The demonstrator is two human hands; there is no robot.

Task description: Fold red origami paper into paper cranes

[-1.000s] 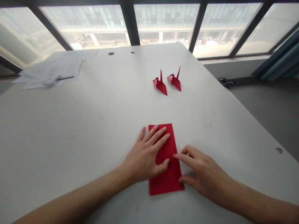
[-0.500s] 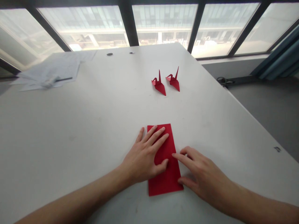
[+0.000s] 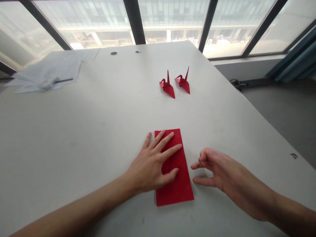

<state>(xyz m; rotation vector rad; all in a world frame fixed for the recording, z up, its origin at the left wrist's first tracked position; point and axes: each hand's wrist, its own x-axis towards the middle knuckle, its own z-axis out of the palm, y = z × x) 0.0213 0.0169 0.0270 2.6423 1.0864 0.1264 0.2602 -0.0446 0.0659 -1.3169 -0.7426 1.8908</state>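
A red paper rectangle (image 3: 176, 189), apparently folded, lies flat on the white table with its long side running away from me. My left hand (image 3: 154, 164) rests on its left and upper part, fingers spread and thumb out to the right. Just off the paper's right edge is my right hand (image 3: 212, 168), thumb and a finger apart and other fingers bent, with nothing between them. Two red origami cranes stand farther up the table, a left one (image 3: 168, 89) and a right one (image 3: 184, 84).
Loose white papers (image 3: 49, 70) with a dark pen (image 3: 63, 80) on them lie at the far left of the table (image 3: 98, 108). Two small round spots sit near its far edge. Windows line the back, and a blue curtain (image 3: 287, 62) hangs at the right.
My right hand has come off the paper's right edge, moving slightly right and turning over. My left hand stays on the paper, its index finger stretched a little farther right.
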